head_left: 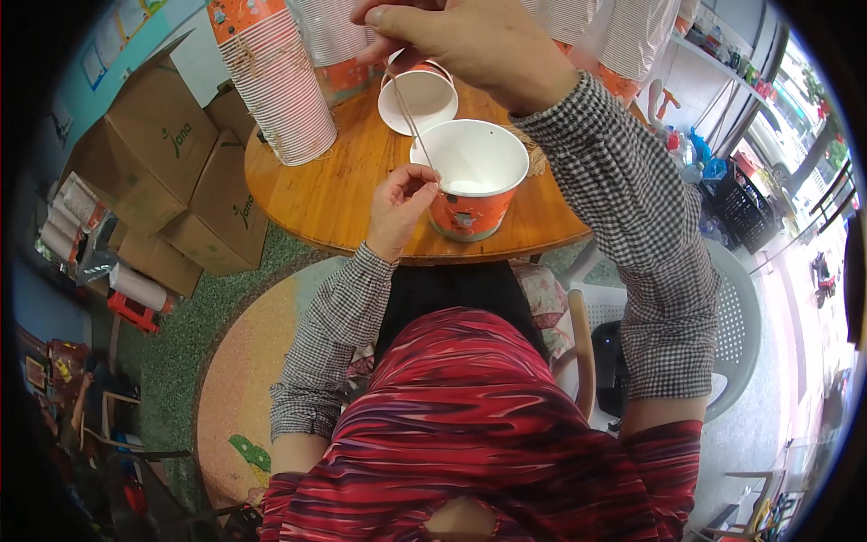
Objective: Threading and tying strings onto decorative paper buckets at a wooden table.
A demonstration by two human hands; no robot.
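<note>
An orange paper cup (471,172) with a white inside stands upright near the front edge of a round wooden table (343,190). My left hand (397,208) rests against the cup's left rim and pinches the lower end of a thin string (408,113). My right hand (461,41) is raised above the table and pinches the string's upper end, so the string runs taut between both hands. A second cup (417,95) lies tilted on its side just behind the first, its white inside facing me.
Tall stacks of orange and white paper cups (275,81) stand at the back of the table. Cardboard boxes (172,172) are piled on the floor at the left. A white plastic chair (741,316) stands at the right, with shelves of bottles (713,54) beyond.
</note>
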